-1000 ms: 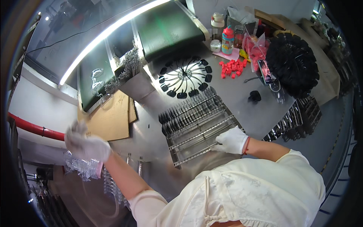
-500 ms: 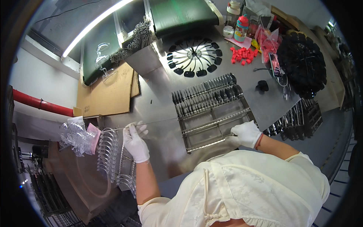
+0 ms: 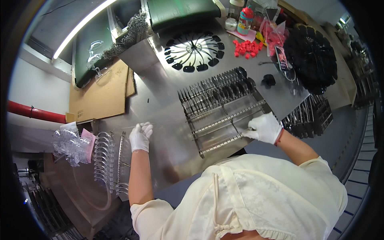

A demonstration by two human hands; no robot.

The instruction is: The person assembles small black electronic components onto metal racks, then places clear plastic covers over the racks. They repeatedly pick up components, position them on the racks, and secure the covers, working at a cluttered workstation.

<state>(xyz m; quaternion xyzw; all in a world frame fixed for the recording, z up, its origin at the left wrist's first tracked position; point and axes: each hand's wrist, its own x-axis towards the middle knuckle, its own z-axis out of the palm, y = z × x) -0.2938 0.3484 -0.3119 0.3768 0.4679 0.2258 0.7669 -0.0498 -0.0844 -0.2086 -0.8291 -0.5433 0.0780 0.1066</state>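
Observation:
My left hand (image 3: 141, 137), in a white glove, is closed at the left of the metal table. A thin pale wire or rod (image 3: 168, 121) runs from its fingers toward the metal rack (image 3: 223, 147); its far end is too faint to follow. My right hand (image 3: 264, 128), also gloved, is closed at the right end of the rack and grips its frame. Dark, flat lens-shaped pieces (image 3: 216, 90) stand in rows along the rack's far part. The near rows of slotted bars hold none.
Clear curved lenses (image 3: 104, 156) stand in another rack at left, beside plastic-wrapped ones (image 3: 73, 146). Cardboard (image 3: 100, 96) lies behind. Farther off are a ring of black pieces (image 3: 201, 67), red bits (image 3: 247, 49), a bottle (image 3: 245, 22), a phone (image 3: 282, 58) and a black pile (image 3: 310, 60).
The whole view has shifted, so the table things sit further left and up. My left fingers have drawn together around the wire or rod. My right hand stays on the rack.

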